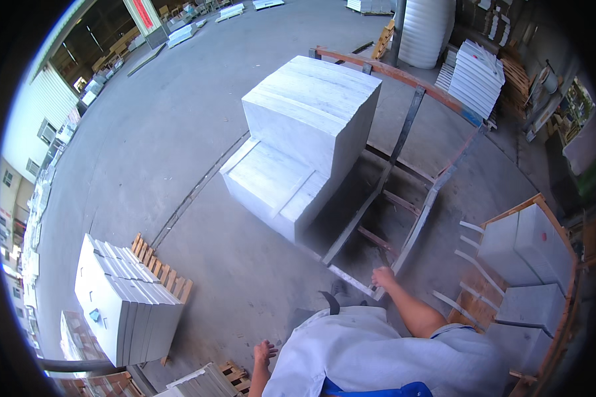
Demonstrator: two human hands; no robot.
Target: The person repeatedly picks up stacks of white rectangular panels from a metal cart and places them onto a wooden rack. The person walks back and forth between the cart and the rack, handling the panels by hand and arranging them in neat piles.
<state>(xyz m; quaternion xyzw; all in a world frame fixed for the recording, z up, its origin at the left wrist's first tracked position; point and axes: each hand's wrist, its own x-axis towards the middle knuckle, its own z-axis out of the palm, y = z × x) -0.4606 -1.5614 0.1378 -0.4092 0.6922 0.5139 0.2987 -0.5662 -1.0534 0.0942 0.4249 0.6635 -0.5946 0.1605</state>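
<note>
My right hand (382, 276) is closed at the near corner of a long metal rack frame (351, 278), its fingers curled round the bar end. Low at my left side hangs my left hand (265, 352), its fingers apart and nothing in them. Ahead, beside the frame, stand large white stone slabs stacked in two steps, a low front stack (278, 175) and a taller back stack (311, 92). The frame's rusty red top rail (384, 68) curves away behind them, and dark cross bars run low between its sides.
To the left, white slabs (129, 298) lean together by a wooden pallet (162, 268). On my right, white blocks (530, 251) sit in a wood-edged crate. Farther off are a big white foam roll (427, 30) and more stacked slabs (473, 76). A groove (198, 192) crosses the concrete floor.
</note>
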